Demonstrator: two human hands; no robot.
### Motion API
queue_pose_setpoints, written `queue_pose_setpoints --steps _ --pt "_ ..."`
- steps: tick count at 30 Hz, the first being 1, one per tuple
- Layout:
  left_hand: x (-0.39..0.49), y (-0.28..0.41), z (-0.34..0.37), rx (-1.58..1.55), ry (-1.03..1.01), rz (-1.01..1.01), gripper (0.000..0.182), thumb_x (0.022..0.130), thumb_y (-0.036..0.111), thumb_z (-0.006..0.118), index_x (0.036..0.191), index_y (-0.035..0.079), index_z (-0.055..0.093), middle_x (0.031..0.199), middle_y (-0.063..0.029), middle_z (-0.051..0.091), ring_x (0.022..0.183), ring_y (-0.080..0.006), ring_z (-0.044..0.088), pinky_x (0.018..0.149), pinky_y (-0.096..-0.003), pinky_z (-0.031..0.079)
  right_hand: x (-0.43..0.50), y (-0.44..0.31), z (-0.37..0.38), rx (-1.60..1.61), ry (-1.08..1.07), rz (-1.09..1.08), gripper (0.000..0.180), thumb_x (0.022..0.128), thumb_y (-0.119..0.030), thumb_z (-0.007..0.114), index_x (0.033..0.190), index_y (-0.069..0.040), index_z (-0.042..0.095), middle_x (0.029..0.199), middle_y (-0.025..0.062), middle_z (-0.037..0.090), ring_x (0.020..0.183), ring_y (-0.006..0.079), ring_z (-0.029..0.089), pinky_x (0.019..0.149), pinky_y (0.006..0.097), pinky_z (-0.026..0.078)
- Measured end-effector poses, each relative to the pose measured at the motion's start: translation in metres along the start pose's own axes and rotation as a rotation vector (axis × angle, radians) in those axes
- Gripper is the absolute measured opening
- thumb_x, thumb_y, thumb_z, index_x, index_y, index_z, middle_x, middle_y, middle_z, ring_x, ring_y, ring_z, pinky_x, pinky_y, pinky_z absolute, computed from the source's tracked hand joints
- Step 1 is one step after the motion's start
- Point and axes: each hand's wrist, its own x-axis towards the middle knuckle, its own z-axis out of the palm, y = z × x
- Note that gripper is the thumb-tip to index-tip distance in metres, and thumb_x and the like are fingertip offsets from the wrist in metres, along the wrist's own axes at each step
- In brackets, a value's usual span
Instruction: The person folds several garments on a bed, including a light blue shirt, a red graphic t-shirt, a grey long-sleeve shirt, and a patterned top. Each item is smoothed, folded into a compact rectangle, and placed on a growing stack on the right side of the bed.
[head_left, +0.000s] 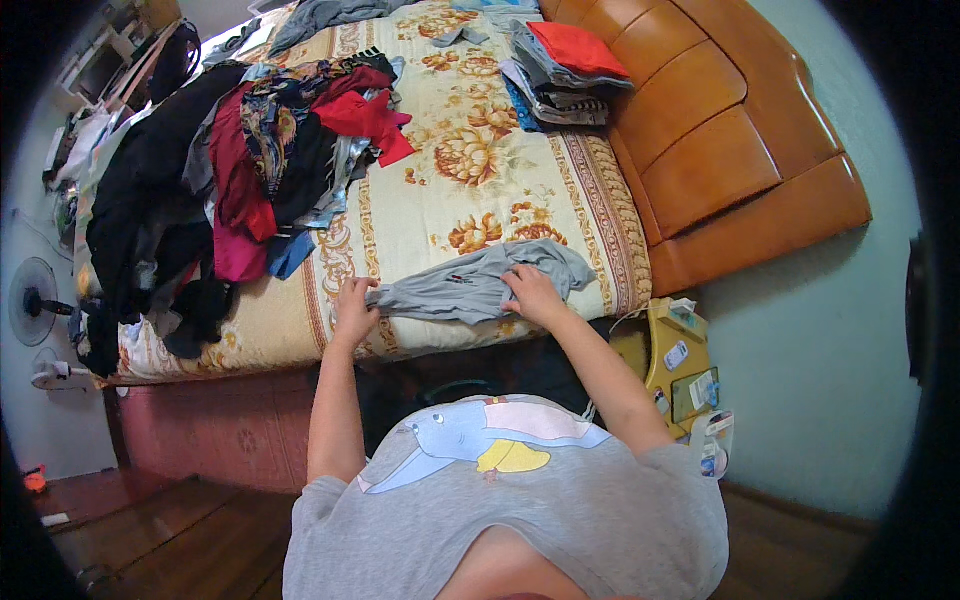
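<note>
A light grey garment (457, 289) with a small dark and red mark lies stretched sideways along the near edge of the bed (405, 217). My left hand (355, 311) pinches its narrow, bunched left end. Farther right, my right hand (534, 295) grips the cloth near its wider end, thumb and fingers bent into the fabric. The right part of the garment is rumpled and spreads past that hand toward the patterned border of the bed cover. Its exact kind is hard to tell in this bunched state.
A heap of dark and red clothes (172, 172) covers the bed's left side. Folded clothes (562, 82) are stacked by the brown padded headboard (705, 120). A small grey cloth (460, 36) lies farther back. A yellow bedside stand (666, 345) and a fan (34, 301) flank the bed.
</note>
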Motion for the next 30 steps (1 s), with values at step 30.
queue_pose_setpoints --steps 30 --pt "0.006 0.030 0.009 -0.165 0.224 -0.034 0.009 0.079 0.010 0.063 0.083 0.002 0.063 0.069 -0.0142 0.060 0.067 -0.0294 0.058 0.062 -0.0372 0.046 0.000 0.027 0.009 -0.324 0.021 -0.093 0.011 0.078 -0.018 0.055 0.075 -0.010 0.062 0.079 0.0071 0.056 0.086 0.0248 0.054 0.074 0.0393 0.040"
